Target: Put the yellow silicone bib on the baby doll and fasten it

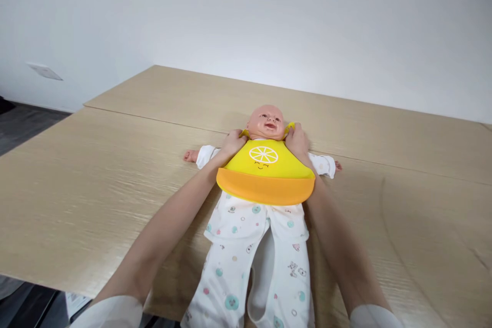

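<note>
A baby doll (265, 117) lies on its back, head away from me, in white printed clothes (238, 230). Across its chest spreads a yellow bib (246, 156) with a citrus-slice print and an orange catch pocket (265, 187) at the bottom. My left hand (233, 142) is closed on the bib's neck strap at the left of the doll's head. On the other side, my right hand (297, 141) grips the opposite strap, whose yellow end sticks up above the fingers. The straps' parts behind the neck are hidden.
The doll rests on a pale wooden table (115, 179) with seams across its top. A white wall (269, 20) rises behind the far edge, with a socket plate (44, 70) at the left. Dark floor (31, 125) shows beyond the table's left edge.
</note>
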The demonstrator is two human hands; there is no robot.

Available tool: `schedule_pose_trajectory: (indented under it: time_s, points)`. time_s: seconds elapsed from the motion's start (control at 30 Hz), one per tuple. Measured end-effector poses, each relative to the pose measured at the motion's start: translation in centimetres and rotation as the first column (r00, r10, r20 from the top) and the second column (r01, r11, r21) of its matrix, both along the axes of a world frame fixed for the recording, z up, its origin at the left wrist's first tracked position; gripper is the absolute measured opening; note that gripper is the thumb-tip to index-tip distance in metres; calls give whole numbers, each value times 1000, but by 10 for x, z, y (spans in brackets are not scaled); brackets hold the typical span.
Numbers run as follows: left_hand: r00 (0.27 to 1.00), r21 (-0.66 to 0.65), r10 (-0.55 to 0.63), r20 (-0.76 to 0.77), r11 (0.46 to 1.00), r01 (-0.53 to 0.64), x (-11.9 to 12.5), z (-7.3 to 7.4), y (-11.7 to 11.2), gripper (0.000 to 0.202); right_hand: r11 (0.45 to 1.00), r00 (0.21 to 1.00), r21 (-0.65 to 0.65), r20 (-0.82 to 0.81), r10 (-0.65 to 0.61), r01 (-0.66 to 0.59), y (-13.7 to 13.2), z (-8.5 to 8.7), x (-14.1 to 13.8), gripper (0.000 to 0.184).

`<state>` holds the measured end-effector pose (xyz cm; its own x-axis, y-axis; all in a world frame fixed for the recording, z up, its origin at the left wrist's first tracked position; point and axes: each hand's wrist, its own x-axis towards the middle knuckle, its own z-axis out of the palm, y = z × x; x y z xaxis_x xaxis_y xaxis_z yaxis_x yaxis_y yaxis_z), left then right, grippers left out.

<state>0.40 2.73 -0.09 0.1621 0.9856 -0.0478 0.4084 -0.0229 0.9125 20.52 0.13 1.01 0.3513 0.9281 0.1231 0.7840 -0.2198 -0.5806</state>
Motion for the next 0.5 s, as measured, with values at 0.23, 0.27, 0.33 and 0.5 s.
schedule_pose_trajectory:
  time_s: [0.23,0.27,0.33,0.5]
  points:
    - [999,-142,2,46,990,5,-10,-2,13,19,991,985,112,-161,-56,75,7,-7,18,23]
    - [998,-140,9,67,990,0,-11,-4,15,19,991,980,113,-194,-50,73,9,-8,20,24]
    - [994,-135,29,101,991,-16,-13,-6,18,18,993,968,101,-248,-37,64,13,-9,25,25]
    - [987,-130,67,146,990,-48,-14,-1,20,19,999,907,23,-420,31,-23,14,-4,26,26]
